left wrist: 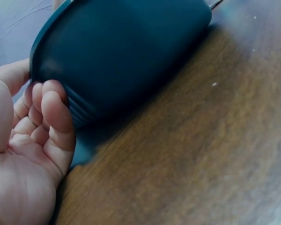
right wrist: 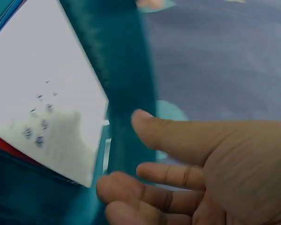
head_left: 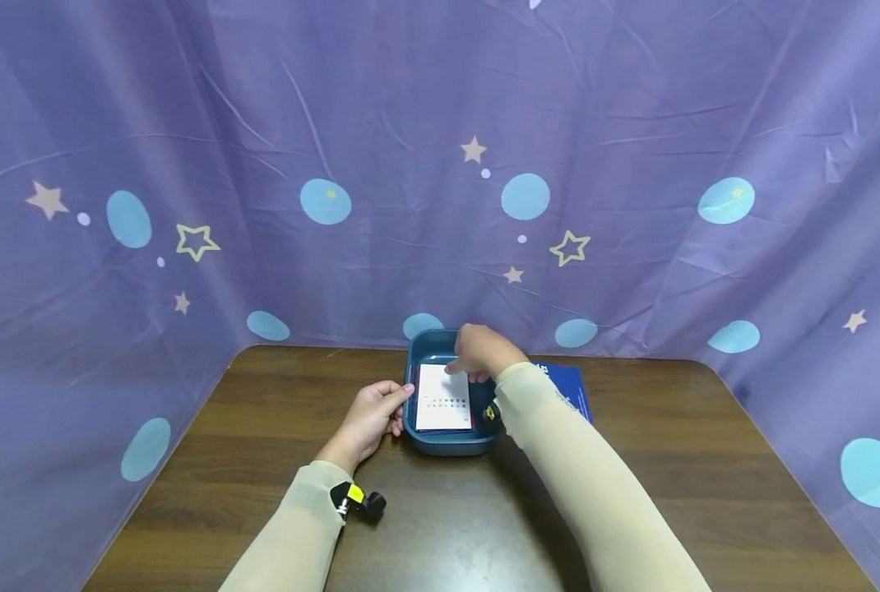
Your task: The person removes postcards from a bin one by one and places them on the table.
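Observation:
A dark teal plastic bin stands on the table. My left hand grips its left rim, thumb on top and fingers curled below. The left wrist view shows that hand against the bin's outer wall. Inside the bin lies a white printed booklet or card, with a red edge showing under it. Over the bin's far right part, my right hand reaches down. In the right wrist view its thumb and fingers are apart, with nothing between them, beside the white booklet.
A blue book or booklet with white print lies on the table to the right of the bin, partly behind the right forearm. The brown wooden table ends at a purple curtain just behind the bin.

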The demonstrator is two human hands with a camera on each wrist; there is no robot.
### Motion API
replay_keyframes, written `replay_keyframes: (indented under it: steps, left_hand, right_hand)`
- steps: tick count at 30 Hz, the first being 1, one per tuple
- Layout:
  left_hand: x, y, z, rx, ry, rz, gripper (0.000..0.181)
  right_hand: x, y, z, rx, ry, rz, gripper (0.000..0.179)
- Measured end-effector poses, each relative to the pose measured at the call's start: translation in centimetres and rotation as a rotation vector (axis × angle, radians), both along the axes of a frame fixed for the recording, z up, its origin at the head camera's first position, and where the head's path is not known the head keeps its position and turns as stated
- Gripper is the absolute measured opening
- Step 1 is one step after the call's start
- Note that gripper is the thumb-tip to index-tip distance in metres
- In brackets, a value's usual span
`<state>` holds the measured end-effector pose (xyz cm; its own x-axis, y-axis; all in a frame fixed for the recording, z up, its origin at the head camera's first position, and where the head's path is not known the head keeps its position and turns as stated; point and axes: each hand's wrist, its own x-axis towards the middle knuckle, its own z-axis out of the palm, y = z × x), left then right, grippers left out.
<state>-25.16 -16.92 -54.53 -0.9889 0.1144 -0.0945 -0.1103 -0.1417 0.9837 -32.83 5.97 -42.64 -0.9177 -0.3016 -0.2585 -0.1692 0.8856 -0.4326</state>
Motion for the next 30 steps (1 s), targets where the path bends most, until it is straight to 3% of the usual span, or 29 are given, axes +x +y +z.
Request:
replay_keyframes:
  steps: [5, 9, 14, 16, 24, 30]
  left_hand:
    - [0.1, 0.1, -0.1, -0.002, 0.004, 0.008, 0.032]
    - [0.1, 0.2, -0.1, 0.0, 0.009, 0.01, 0.031]
    - [0.0, 0.0, -0.1, -0.005, 0.007, 0.004, 0.032]
    - [-0.1, 0.0, 0.0, -0.007, 0.013, 0.005, 0.032]
    - [-0.2, -0.1, 0.1, -0.004, 0.011, 0.012, 0.03]
    - [0.0, 0.0, -0.2, 0.002, 0.007, 0.004, 0.03]
  right_hand:
    - [-0.6, -1.6, -1.8, 0.115, -0.002, -0.048, 0.057]
    - [-1.4, -2.1, -3.4, 0.188, 0.015, -0.039, 0.078]
    - [-1.3, -2.4, -3.4, 0.232, 0.012, -0.012, 0.077]
    - [-0.5, -2.5, -2.6, 0.217, 0.031, -0.023, 0.071]
    - [-0.2, -2.1, -1.4, 0.099, 0.17, -0.044, 0.066]
    - [0.6, -0.9, 0.1, -0.032, 0.184, -0.101, 0.062]
